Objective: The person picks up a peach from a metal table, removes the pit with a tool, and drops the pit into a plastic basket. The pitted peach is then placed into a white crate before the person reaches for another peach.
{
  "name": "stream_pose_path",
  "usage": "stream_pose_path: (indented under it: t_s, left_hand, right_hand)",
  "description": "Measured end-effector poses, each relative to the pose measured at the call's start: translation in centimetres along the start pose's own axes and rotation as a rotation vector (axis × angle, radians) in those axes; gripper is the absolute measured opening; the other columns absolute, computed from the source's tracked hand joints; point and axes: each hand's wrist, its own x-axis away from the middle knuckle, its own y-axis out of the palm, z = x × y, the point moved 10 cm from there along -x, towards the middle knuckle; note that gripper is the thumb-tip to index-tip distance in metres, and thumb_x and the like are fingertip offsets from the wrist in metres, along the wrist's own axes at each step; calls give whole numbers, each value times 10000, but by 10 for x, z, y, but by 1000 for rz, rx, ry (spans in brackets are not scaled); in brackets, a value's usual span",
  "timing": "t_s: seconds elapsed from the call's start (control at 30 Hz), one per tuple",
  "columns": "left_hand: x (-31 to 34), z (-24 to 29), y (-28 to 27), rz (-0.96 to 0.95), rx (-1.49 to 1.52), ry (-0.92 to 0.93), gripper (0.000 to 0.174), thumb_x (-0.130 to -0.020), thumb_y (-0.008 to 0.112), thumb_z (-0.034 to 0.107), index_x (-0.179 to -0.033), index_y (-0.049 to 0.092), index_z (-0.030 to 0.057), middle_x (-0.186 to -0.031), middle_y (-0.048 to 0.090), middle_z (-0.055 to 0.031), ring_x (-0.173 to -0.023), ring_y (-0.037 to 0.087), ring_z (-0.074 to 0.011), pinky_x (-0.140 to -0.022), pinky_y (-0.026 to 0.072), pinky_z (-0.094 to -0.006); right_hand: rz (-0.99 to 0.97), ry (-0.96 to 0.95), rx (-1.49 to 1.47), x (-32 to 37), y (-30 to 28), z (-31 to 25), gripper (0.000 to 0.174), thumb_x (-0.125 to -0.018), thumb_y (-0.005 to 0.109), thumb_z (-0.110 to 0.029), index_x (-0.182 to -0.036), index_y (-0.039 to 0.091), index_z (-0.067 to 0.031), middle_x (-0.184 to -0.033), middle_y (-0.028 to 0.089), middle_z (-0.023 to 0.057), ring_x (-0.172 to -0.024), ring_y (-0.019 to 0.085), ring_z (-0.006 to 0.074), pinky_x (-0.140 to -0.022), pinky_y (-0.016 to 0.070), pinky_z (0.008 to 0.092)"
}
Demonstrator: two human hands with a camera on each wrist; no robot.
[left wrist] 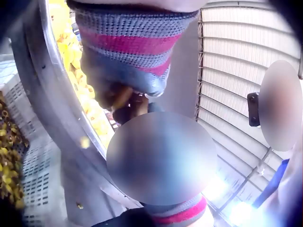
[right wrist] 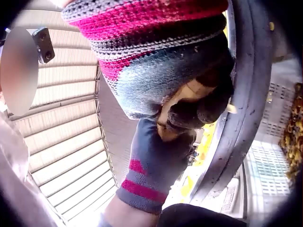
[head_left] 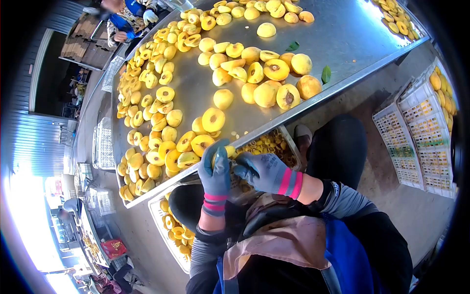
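Observation:
Both hands wear grey knit gloves with pink bands and meet above the near edge of the metal table. My left hand (head_left: pixel 214 171) is raised with its fingers curled around a yellow peach piece (head_left: pixel 229 151), mostly hidden by the glove. Close on its right, my right hand (head_left: pixel 264 171) has its fingers bent towards that piece. In the right wrist view the right hand's curled dark fingers (right wrist: pixel 208 106) grip a narrow tan, handle-like tool (right wrist: pixel 182 97); its working end is hidden. Peach halves (head_left: pixel 202 144) lie on the table beside the left hand.
Many whole and halved peaches (head_left: pixel 264 93) cover parts of the metal table (head_left: pixel 196 93). Below its edge stands a bin of small yellow scraps (head_left: pixel 268 147). A crate of halves (head_left: pixel 178 232) is by the left leg, stacked white crates (head_left: pixel 416 132) at right. Another person (head_left: pixel 129 22) works across the table.

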Motion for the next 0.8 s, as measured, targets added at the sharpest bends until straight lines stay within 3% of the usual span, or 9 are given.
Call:
stream_pose_path:
  t_s: [0.13, 0.2, 0.33, 0.47, 0.53, 0.57, 0.63, 0.7, 0.8]
  left_hand:
    - [1, 3, -1, -86, 16, 114, 337, -992, 557, 265, -1150, 633, -23, -1005, 677, -61, -873, 615, -142, -774, 511, -278]
    - [3, 9, -22, 42, -51, 48, 333, -983, 565, 265, -1146, 633, -17, -1004, 680, -82, -893, 630, -183, -814, 513, -306]
    - [37, 51, -78, 156, -849, 490, 365, -989, 523, 305, -1170, 617, 2, -1072, 667, -131, -919, 655, -267, -830, 542, -357]
    - [86, 9, -216, 380, -212, -152, 305, -998, 525, 266, -1049, 664, 0, -921, 659, -70, -821, 619, -163, -673, 519, -303]
    - [123, -60, -299, 342, -483, -439, 289, -980, 566, 262, -1017, 687, 2, -831, 640, -38, -779, 601, -113, -666, 504, -291]
    - [128, -57, -297, 234, -769, -748, 305, -956, 605, 286, -1031, 690, 3, -819, 651, -68, -756, 612, -132, -702, 498, -300]
    - [115, -88, -328, 36, -1177, -563, 321, -933, 635, 298, -1066, 691, 12, -868, 682, -117, -788, 643, -179, -719, 498, -313]
    - [49, -67, -303, 72, -974, -496, 344, -917, 650, 271, -1149, 662, 17, -1037, 696, -148, -928, 664, -247, -808, 511, -344]
    - [-70, -51, -261, 76, -924, 15, 510, -896, 670, 227, -1358, 531, 60, -1328, 567, -173, -1200, 559, -315, -1003, 451, -394]
  right_hand:
    - [-149, 94, -181, 0, -1, -3, 226, -957, 598, -240, -1073, 613, -47, -914, 665, 207, -861, 637, 401, -727, 510, 442]
    - [-202, 146, -318, 3, -1, -1, 252, -966, 582, -276, -1061, 634, -49, -969, 671, 216, -915, 639, 401, -769, 514, 446]
    - [-146, 77, 91, 3, -5, 13, 341, -972, 537, -336, -1122, 628, -44, -1003, 677, 226, -937, 654, 396, -824, 508, 466]
    - [-511, 238, 606, 30, 39, 66, 340, -924, 535, -301, -1124, 631, -43, -1019, 702, 193, -933, 681, 365, -812, 521, 469]
    - [-776, 301, 809, 43, 61, 97, 325, -892, 540, -277, -1102, 638, -49, -1024, 711, 172, -928, 691, 345, -798, 527, 466]
    - [-776, 296, 754, 39, 63, 88, 316, -887, 535, -273, -1091, 639, -55, -1025, 711, 167, -929, 692, 343, -794, 529, 463]
    - [-780, 288, 646, 31, 56, 61, 300, -876, 524, -265, -1068, 641, -67, -1027, 712, 155, -931, 694, 337, -785, 532, 458]
    - [-708, 221, 577, 22, 55, 46, 293, -862, 545, -272, -1056, 629, -69, -973, 714, 154, -911, 692, 346, -779, 532, 463]
    - [-661, 196, 540, 12, 54, 41, 304, -869, 565, -305, -1068, 608, -79, -914, 708, 162, -862, 685, 363, -747, 526, 474]
